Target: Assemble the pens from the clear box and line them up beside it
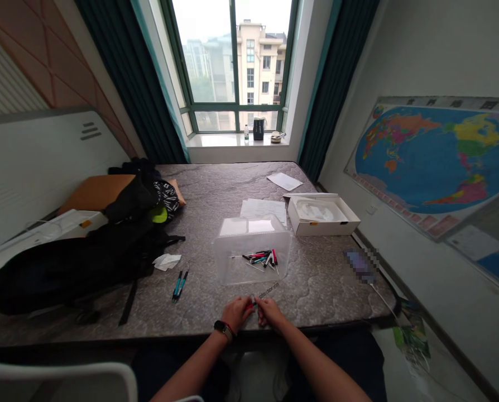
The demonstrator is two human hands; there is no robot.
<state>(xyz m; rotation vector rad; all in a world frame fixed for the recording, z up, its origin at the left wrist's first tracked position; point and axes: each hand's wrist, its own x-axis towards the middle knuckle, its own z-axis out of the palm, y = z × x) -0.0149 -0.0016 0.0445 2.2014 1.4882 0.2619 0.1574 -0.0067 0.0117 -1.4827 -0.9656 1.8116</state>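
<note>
Since the left hand (236, 314) and right hand (271, 312) clamp a small red piece (249, 306) between them, the clear plastic box (252, 273) sits just ahead, within easy reach

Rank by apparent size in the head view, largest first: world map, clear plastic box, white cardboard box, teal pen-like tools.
World map; then clear plastic box and white cardboard box, too alike to rank, the clear one nearer the camera; then teal pen-like tools, smallest.

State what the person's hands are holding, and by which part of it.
A small red pen-like item: the left hand wraps its red barrel and the right hand pinches its silvery end, though the detail is too small to confirm.
</note>
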